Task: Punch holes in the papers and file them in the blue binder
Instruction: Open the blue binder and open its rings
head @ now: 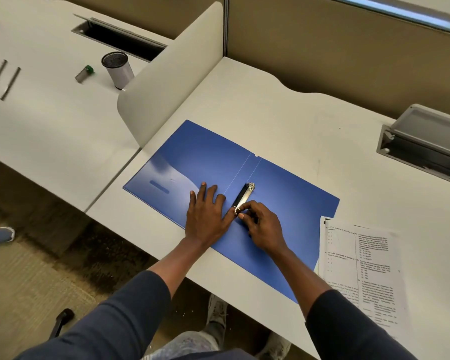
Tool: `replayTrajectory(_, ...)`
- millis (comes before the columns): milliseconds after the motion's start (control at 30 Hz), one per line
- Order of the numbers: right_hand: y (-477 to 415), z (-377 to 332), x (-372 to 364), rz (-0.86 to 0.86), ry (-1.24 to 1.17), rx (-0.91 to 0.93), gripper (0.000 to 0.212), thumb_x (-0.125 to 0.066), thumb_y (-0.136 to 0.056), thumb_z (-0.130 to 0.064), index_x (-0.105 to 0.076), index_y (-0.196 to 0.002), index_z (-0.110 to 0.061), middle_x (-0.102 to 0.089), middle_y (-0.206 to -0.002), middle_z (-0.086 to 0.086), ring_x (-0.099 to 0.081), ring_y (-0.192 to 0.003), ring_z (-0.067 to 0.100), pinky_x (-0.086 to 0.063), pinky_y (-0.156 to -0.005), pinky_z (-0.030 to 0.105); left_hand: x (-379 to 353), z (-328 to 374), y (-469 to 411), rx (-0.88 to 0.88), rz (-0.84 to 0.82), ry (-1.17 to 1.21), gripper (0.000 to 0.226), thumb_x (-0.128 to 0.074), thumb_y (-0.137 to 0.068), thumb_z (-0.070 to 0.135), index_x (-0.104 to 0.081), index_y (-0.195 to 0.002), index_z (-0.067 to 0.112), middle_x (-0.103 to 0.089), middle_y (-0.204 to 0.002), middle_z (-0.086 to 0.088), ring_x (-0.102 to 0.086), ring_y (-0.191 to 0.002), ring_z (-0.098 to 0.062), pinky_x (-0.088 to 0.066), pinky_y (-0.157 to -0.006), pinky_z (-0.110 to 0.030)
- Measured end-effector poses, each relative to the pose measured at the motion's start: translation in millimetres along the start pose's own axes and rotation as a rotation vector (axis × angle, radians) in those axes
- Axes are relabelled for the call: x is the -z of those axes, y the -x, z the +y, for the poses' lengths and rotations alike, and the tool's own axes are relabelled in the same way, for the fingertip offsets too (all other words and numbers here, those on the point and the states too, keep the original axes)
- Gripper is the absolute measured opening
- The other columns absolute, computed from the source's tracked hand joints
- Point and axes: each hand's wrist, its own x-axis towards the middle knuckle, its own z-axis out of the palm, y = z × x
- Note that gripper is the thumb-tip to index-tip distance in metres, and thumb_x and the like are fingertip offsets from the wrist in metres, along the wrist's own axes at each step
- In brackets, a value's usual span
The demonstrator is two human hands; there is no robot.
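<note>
Blue binder [283, 183] is laid open, held flat by outstretched left hand [205, 216], ring clip [244, 194] pinched by right hand [264, 224]; papers [361, 268] unfiled.

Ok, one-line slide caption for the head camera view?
Left hand flat on the open blue binder, right hand pinching its ring clip; printed papers lie at its right edge.

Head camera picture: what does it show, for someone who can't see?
An open blue binder lies on a white desk; the left hand presses it flat, the right hand pinches its ring clip. Printed papers lie at its right.
</note>
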Motion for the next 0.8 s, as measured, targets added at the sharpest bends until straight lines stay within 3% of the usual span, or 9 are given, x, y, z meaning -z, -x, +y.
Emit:
replayTrajectory(200,-0.5,-2.4,-0.1,0.011,0.005,-0.008,0.007,-0.066,-0.103,-0.03,-0.07,-0.108,-0.028,-0.067,-0.093,-0.004,-0.064,-0.076,0.018,-0.059,-0.073,0.049,-3.2,8.4,-2.8,0.043,-0.073,-0.077,0.055,-0.043,-0.108,0.053,-0.055,-0.144,0.012,-0.041,-0.165,-0.016,-0.023,-0.16,-0.043,-0.022,-0.127,-0.064)
replayTrajectory(333,-1.0,-4.2,-0.9,0.022,0.012,-0.002,0.01,-0.065,-0.103,-0.035,-0.069,-0.107,-0.027,-0.066,-0.093,-0.005,-0.063,-0.076,0.017,-0.058,-0.071,0.048,-6.8,17.2,-2.9,0.091,-0.019,-0.008,0.048,-0.05,-0.105,0.043,-0.056,-0.14,0.011,-0.046,-0.16,-0.016,-0.027,-0.159,-0.044,-0.022,-0.127,-0.065)
replayTrajectory(533,-1.0,0.9,0.2,0.007,-0.051,0.002,0.006,-0.069,-0.101,-0.031,-0.07,-0.104,-0.027,-0.063,-0.088,-0.004,-0.062,-0.074,0.018,-0.058,-0.068,0.05,-4.0,15.0,-3.6,0.112,0.046,0.045,0.04,-0.061,-0.101,0.036,-0.063,-0.129,0.008,-0.056,-0.149,-0.016,-0.04,-0.152,-0.043,-0.033,-0.122,-0.064)
replayTrajectory(800,3.6,1.5,1.8,0.012,-0.065,-0.008,0.015,-0.076,-0.096,-0.019,-0.07,-0.109,-0.024,-0.065,-0.09,-0.005,-0.063,-0.076,0.012,-0.058,-0.077,0.04,11.9,15.2,-7.2,0.088,-0.062,-0.022,0.044,-0.053,-0.106,0.043,-0.059,-0.137,0.011,-0.046,-0.158,-0.011,-0.03,-0.156,-0.037,-0.026,-0.127,-0.058)
